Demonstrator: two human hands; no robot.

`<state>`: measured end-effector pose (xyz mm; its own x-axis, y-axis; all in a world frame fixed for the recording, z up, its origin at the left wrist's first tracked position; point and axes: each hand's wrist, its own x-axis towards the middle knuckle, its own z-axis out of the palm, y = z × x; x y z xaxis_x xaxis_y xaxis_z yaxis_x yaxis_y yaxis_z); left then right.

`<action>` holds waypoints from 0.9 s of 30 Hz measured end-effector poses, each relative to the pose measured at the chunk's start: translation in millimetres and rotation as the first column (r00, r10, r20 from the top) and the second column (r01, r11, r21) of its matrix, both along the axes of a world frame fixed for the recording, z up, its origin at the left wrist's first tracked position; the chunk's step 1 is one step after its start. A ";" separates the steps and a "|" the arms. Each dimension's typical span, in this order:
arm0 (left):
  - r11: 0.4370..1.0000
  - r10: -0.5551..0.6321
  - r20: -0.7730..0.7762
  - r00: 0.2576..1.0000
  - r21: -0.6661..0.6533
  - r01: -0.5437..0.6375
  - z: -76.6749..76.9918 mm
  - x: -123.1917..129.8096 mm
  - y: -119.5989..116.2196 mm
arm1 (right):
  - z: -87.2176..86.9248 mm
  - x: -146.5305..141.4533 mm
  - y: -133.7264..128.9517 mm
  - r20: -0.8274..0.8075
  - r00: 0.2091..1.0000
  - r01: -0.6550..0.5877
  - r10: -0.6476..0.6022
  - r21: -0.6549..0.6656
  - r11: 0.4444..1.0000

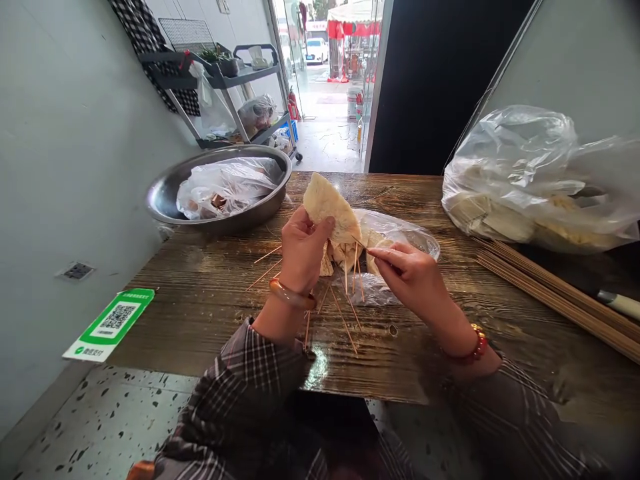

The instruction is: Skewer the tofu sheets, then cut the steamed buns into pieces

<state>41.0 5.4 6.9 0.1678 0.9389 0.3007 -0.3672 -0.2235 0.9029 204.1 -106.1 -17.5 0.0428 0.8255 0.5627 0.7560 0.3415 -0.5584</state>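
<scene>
My left hand (305, 241) pinches a pale wedge of flatbread (330, 208) between thumb and fingers, held up above the table. In my right hand (407, 270) a thin wooden skewer (361, 244) is pinched, its tip at the lower right edge of the flatbread; I cannot tell how far it is in. Below and behind both hands, more flatbread pieces (345, 257) lie on a clear plastic bag (407, 233), some with skewers sticking out toward me. Several skewers (343, 320) fan out on the wood around my left wrist.
A dark wooden table (210, 320) carries a large metal basin (220, 223) with a plastic bag inside, at the left. At the right are a big clear bag of flatbreads (530, 193), a bundle of long sticks (560, 293) and a pale-handled tool (625, 305). A green QR card (113, 323) hangs at the left edge.
</scene>
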 end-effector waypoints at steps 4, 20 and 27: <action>1.000 0.009 -0.045 0.999 0.012 -0.009 -0.3 1.6 -3.2 | -0.5 -0.2 0.4 0.005 1.000 0.023 -0.023 -0.015 1.000; 0.997 -0.077 -0.149 0.986 0.000 0.078 -6.1 11.0 -15.2 | -4.6 -0.3 3.5 0.041 0.997 0.063 -0.063 -0.007 0.998; 0.993 -0.087 -0.020 0.996 -0.079 0.085 -4.3 10.0 -12.1 | -3.6 -1.7 2.0 0.010 0.998 0.056 -0.056 0.049 0.997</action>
